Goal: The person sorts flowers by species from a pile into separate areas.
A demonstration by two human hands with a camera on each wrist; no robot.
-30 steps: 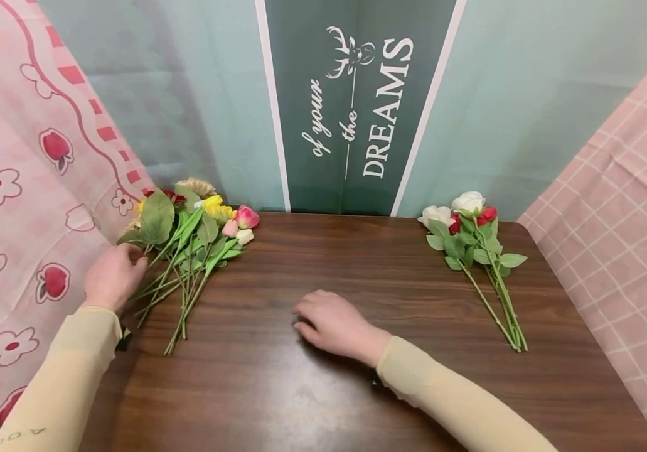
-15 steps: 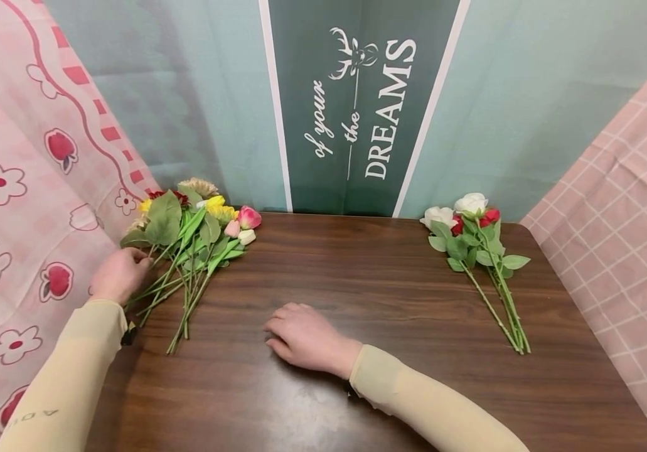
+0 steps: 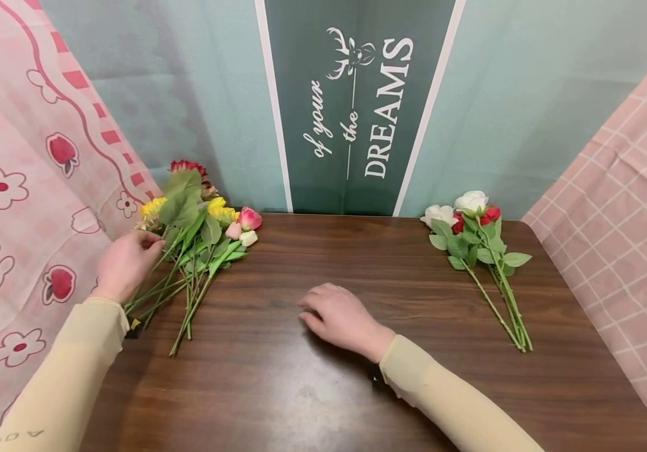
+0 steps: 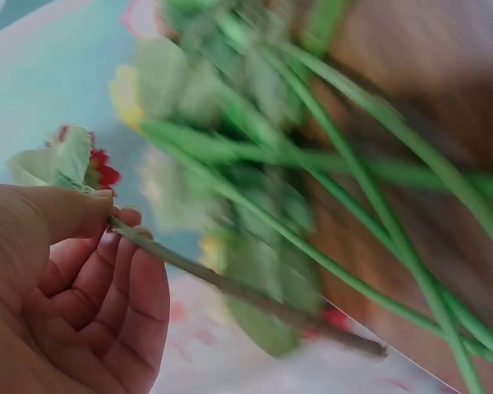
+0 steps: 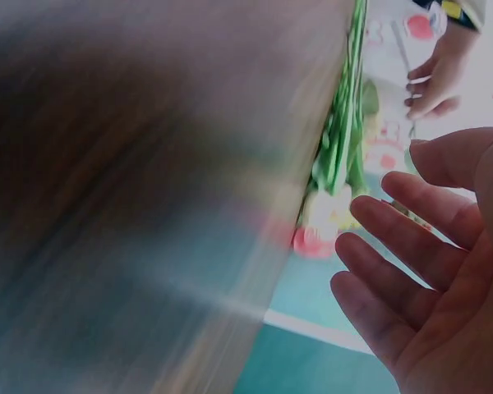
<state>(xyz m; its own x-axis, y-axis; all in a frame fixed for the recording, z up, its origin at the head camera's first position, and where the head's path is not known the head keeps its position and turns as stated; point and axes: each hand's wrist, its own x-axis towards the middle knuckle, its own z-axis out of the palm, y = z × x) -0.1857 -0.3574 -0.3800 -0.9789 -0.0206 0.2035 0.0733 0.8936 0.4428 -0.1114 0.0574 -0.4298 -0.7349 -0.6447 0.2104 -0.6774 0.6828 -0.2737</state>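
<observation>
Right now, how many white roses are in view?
2: one white rose at the left edge of the right-hand bunch, the other white rose at its top. More could be hidden in the left pile.

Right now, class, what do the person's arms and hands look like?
The left hand and right hand are bare. The left sleeve and right sleeve are long and cream. Dark lettering marks the left one, and a black piece with a yellow patch shows at its end.
</observation>
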